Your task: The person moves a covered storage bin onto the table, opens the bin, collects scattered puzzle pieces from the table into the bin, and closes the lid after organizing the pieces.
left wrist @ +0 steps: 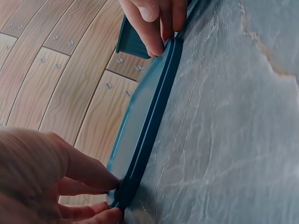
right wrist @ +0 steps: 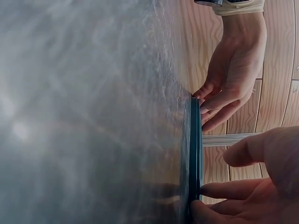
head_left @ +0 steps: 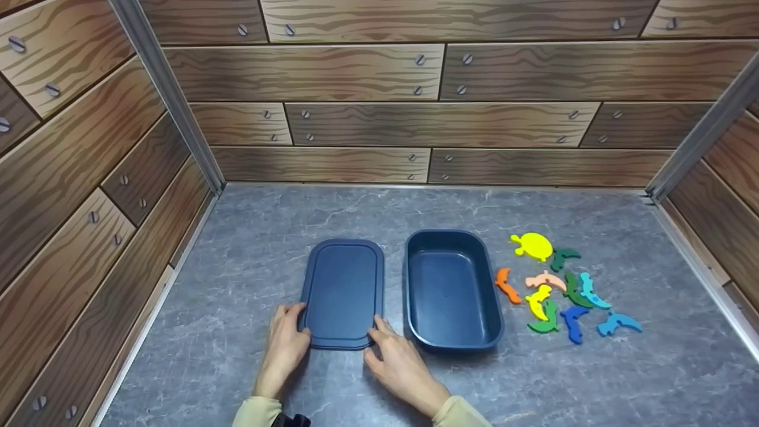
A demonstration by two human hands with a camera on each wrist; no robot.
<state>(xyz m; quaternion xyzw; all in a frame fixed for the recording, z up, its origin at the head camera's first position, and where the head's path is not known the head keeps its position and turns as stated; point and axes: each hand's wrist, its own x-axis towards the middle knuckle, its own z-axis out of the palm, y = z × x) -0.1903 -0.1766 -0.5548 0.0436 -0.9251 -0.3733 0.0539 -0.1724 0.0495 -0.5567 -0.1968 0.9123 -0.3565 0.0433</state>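
Note:
A dark blue rectangular lid (head_left: 344, 290) lies flat on the grey marbled table (head_left: 249, 237). At its near left corner my left hand (head_left: 287, 341) pinches the rim, thumb and fingers at the edge in the left wrist view. My right hand (head_left: 403, 365) touches the near right corner with its fingers, while its thumb stands off the lid, as the right wrist view shows. Right of the lid, a deep dark blue container (head_left: 453, 296) stands upright with its top uncovered and nothing inside.
Several flat, brightly coloured animal-shaped pieces lie scattered right of the container, among them a yellow turtle (head_left: 533, 246), an orange piece (head_left: 507, 286) and a blue piece (head_left: 574, 323). Wood-patterned walls (head_left: 367, 124) enclose the table at the back and sides.

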